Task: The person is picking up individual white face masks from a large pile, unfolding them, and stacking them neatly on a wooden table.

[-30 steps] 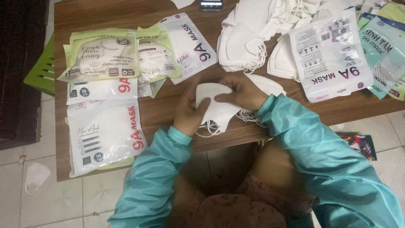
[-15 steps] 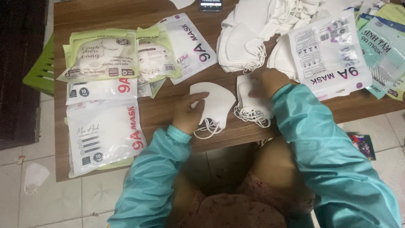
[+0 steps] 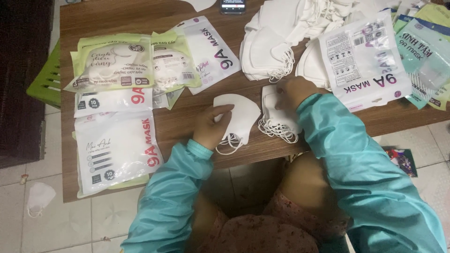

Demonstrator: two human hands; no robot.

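My left hand (image 3: 212, 125) holds a small stack of folded white face masks (image 3: 241, 117) against the brown wooden table (image 3: 187, 122), their ear loops hanging near the front edge. My right hand (image 3: 293, 91) rests on a second small stack of white masks (image 3: 279, 121) just to the right, fingers pressed on its top. Both arms wear teal sleeves.
A big heap of loose white masks (image 3: 290, 33) lies at the back. Sealed white and green mask packets (image 3: 115, 150) cover the table's left side; more packets (image 3: 365, 61) lie at right. A phone (image 3: 233, 5) sits at the far edge. One mask (image 3: 40, 197) lies on the tiled floor.
My hands have parted. The right hand carried some masks to the right and set them down as a separate stack, while the left hand kept its stack in place.
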